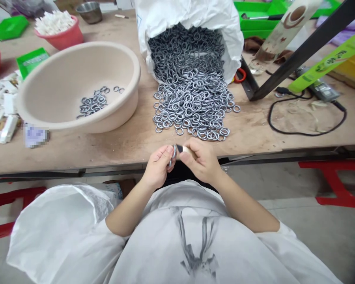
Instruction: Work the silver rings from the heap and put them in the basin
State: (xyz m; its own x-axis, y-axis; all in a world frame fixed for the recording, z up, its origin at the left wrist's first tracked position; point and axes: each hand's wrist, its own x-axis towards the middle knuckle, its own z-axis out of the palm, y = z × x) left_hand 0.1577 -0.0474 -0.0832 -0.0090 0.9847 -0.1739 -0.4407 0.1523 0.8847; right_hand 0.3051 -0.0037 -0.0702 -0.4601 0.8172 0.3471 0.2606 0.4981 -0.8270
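Close to the table's front edge, my left hand (159, 166) pinches a grey ring (174, 151); a second ring may sit lower in the same fingers. My right hand (203, 161) is closed around a short tool with a pale handle and dark flat tip (180, 148), which points at the ring and almost meets it. Just beyond both hands spreads a heap of grey rings (192, 102), spilling from the mouth of a white sack (189, 15). To the left, a large beige basin (115, 118) holds a small pile of similar rings (93, 103).
A dark metal bar (298, 51) slants up at the right, beside a cable loop (270, 122). White pieces fill a red bowl (68, 38) at the back left, near a metal bowl (89, 12). Red stools (337, 179) stand below the table, and a white bag (56, 225) hangs at lower left.
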